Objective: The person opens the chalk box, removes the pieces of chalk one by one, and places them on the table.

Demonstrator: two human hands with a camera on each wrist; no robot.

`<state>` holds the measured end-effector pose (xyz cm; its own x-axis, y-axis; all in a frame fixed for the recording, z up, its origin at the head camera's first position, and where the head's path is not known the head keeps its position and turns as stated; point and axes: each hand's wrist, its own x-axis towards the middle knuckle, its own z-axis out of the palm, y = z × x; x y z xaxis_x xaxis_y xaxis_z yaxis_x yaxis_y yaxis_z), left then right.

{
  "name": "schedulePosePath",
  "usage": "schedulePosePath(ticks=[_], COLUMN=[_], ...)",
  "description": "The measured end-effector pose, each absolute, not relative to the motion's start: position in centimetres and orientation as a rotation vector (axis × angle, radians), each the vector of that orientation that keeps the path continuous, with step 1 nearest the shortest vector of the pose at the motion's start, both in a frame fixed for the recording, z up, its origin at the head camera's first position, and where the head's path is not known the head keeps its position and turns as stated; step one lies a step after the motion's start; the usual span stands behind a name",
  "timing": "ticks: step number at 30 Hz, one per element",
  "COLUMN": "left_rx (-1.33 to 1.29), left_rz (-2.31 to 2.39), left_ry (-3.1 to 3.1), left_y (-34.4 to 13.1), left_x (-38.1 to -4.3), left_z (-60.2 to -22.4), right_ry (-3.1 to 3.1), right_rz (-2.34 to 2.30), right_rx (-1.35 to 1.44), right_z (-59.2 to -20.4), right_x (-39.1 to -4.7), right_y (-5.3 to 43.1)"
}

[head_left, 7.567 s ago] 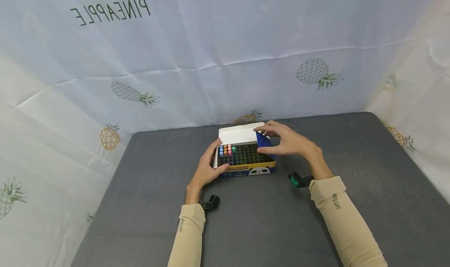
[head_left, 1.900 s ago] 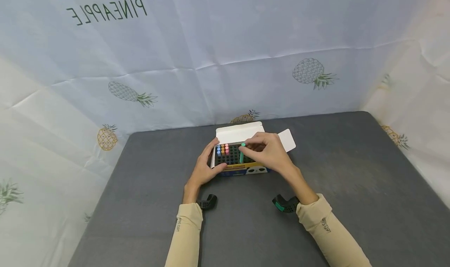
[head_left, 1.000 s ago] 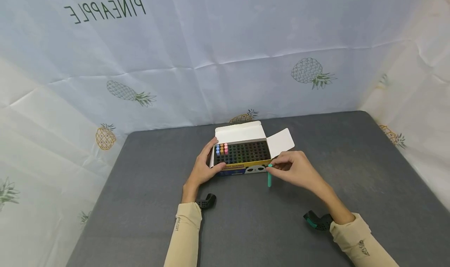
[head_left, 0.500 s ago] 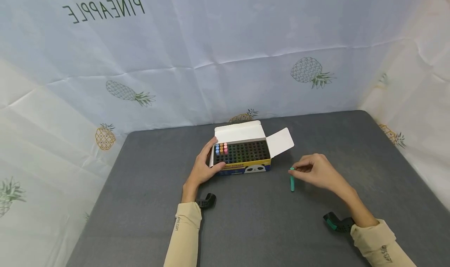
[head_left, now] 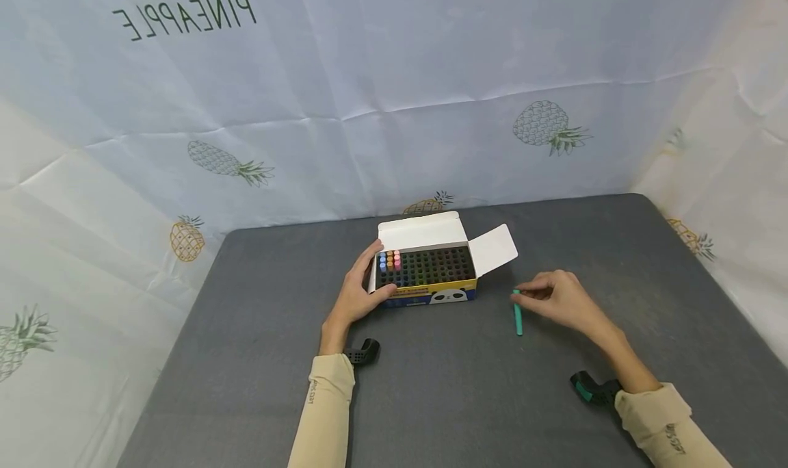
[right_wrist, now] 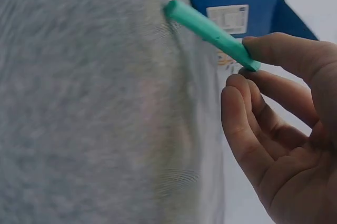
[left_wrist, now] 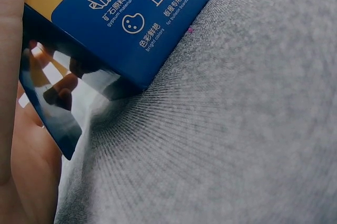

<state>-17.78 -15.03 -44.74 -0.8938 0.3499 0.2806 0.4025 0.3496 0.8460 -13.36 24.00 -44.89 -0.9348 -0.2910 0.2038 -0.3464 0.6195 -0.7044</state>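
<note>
In the head view a blue and yellow chalk box [head_left: 448,295] stands open on the grey table. My left hand [head_left: 356,293] grips its left end, thumb at the front edge and fingers along the far left side. In the left wrist view the chalk box [left_wrist: 126,29] shows its printed blue side and a loose end flap. To the right of the box, my right hand [head_left: 557,300] pinches a green chalk stick [head_left: 518,317] by its upper end between thumb and fingers. The lower end of the chalk stick [right_wrist: 205,28] points down at the table cloth.
Inside the box a black holder [head_left: 434,266] with rows of holes carries blue, orange and pink chalks [head_left: 390,259] at its left. A white lid [head_left: 422,230] stands up behind, and a white side flap [head_left: 492,249] sticks out right. A pineapple-print curtain [head_left: 394,146] hangs behind the table.
The right side flap was swung outward. My right hand drew the green chalk stick out of the holder and carried it right, over the table. The left hand stayed on the box.
</note>
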Motion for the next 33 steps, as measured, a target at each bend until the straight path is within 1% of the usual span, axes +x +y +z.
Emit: schedulePosePath(ticks=[8, 18, 33], left_rx=[-0.709, -0.717, -0.709], left_rz=[-1.620, -1.610, -1.605], left_ry=[-2.534, -2.534, -2.537], left_y=[-15.0, -15.0, -15.1], left_x=[-17.8, -17.7, -18.1], left_z=[-45.0, -44.8, -45.4], right_ry=[-2.814, -2.854, -2.846], right_rz=[1.200, 1.142, 1.106], right_rx=[0.509, 0.526, 0.510], right_z=[-46.0, -46.2, -46.6], right_x=[-14.0, -14.5, -14.5], right_y=[24.5, 24.3, 23.8])
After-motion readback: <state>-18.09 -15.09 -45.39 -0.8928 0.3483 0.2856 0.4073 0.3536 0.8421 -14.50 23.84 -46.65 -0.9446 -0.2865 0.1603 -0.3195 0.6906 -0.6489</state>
